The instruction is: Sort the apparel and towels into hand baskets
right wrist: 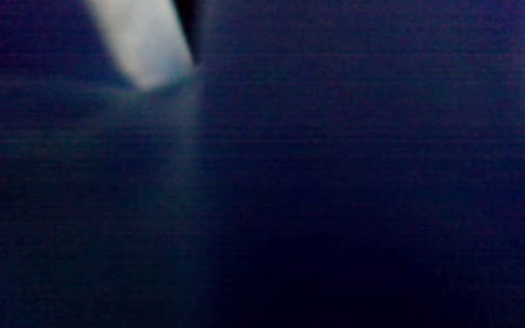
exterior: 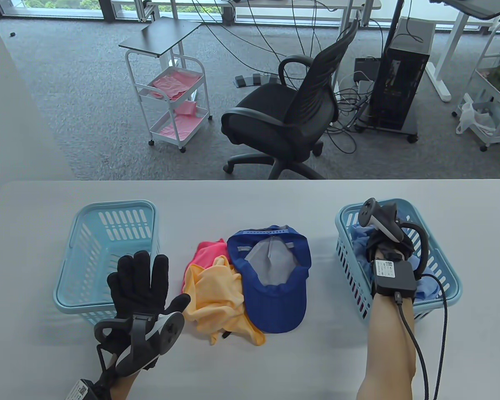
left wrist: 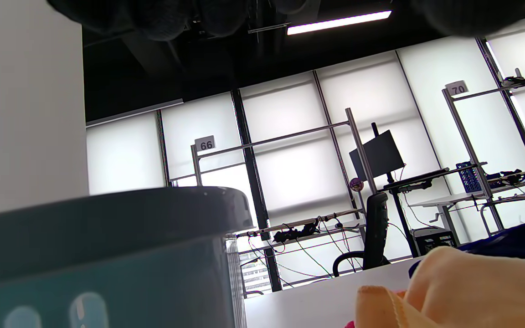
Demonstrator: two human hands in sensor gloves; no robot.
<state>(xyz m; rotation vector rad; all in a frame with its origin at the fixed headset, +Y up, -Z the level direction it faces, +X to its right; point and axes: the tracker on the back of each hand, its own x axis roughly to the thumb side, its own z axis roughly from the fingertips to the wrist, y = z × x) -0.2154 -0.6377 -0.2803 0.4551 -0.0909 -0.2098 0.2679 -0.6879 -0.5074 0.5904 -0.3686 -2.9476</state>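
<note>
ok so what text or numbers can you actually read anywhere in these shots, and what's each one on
"66" on a small white sign atop a metal frame post, left wrist view.
"70" on a matching sign on another post.
Lettering on the blue cap's back band: too small to read.
Label on the right wrist unit: too small to read.
Right wrist view: none.

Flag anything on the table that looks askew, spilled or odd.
Nothing is spilled or damaged. The royal-blue fabric baseball cap lies upside down, lining up, beside the crumpled orange cloth and pink cloth. The left pale-blue plastic basket shows nothing inside, while the right hand reaches into the right one.
</note>
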